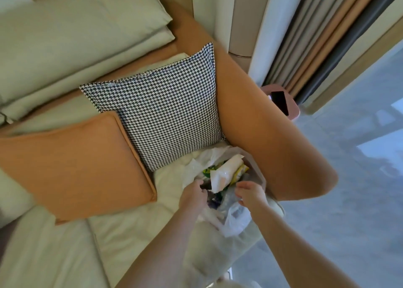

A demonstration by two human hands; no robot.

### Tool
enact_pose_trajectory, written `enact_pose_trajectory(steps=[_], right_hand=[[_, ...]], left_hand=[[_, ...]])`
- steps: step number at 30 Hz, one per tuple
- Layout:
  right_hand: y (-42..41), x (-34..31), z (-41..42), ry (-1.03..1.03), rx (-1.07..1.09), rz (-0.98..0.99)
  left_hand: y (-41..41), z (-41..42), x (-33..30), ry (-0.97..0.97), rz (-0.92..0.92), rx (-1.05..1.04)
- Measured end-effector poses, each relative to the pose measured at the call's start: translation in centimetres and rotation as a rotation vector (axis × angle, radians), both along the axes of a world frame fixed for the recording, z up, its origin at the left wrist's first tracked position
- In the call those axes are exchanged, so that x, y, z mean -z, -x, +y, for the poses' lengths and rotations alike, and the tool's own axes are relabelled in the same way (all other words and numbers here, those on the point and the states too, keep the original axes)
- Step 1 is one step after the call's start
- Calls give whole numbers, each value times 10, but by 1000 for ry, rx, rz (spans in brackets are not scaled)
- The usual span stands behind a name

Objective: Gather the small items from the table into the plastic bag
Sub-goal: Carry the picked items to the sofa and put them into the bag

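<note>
A clear plastic bag [235, 219] sits on the cream sofa seat in the corner by the orange armrest. It holds a white tissue pack [226, 174] and several colourful small packets [239, 172]. My left hand [193, 195] is at the bag's left rim, fingers curled around the plastic edge. At the right side of the opening my right hand [250, 191] hovers with bent fingers touching the plastic; whether it pinches the film is unclear. No table is in view.
A houndstooth cushion [161, 117] and an orange cushion [72, 165] lean on the sofa back left of the bag. The orange armrest [261, 121] walls the right side. A pink bin [281, 104] stands behind it, before the curtains. Grey floor [349, 178] lies to the right.
</note>
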State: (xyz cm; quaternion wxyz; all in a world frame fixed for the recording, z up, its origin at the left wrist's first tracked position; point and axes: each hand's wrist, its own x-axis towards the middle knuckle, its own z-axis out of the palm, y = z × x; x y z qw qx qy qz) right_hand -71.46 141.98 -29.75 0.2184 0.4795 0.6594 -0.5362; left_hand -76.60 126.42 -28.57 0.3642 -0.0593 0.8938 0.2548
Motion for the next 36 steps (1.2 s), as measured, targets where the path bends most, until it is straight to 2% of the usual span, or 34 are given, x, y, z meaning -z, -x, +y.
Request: enact_pose_trajectory(steps=[4, 13, 22, 29, 36], right_hand=[[4, -23, -17, -62, -239, 29], [2, -83, -97, -317, -1029, 163], [-19, -116, -192, -359, -1418, 247], [-42, -119, -276, -447, -1608, 314], [-85, -112, -383, -520, -1820, 391]], left_hand=[[-18, -23, -29, 29, 28, -22], [-71, -98, -93, 144, 59, -157], [-130, -181, -123, 195, 71, -409], [-173, -249, -122, 145, 89, -578], [-253, -356, -116, 151, 73, -725]])
